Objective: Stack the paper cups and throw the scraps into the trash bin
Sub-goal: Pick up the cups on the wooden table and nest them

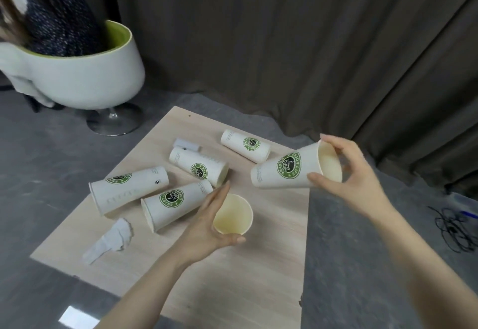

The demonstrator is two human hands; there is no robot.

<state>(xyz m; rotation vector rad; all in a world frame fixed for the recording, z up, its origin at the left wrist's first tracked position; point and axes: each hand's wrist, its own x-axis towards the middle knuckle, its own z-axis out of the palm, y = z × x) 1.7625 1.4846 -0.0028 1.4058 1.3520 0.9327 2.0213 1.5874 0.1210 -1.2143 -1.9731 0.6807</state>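
Observation:
White paper cups with green logos lie about a light wooden table (232,284). My left hand (207,227) grips an upright cup (232,214), whose open mouth faces me. My right hand (346,176) holds a second cup (287,170) by its rim, tipped on its side above the table, base pointing left. Several more cups lie on their sides: one at the left (126,189), one beside my left hand (176,202), one in the middle (199,165), one at the back (245,145). A crumpled paper scrap (111,240) lies at the front left, a small white scrap (186,144) at the back.
A person sits in a white tub chair (77,75) with a green lining at the back left. Dark curtains (310,44) hang behind the table. A tangle of black cable (452,227) lies on the grey floor at the right. No trash bin shows.

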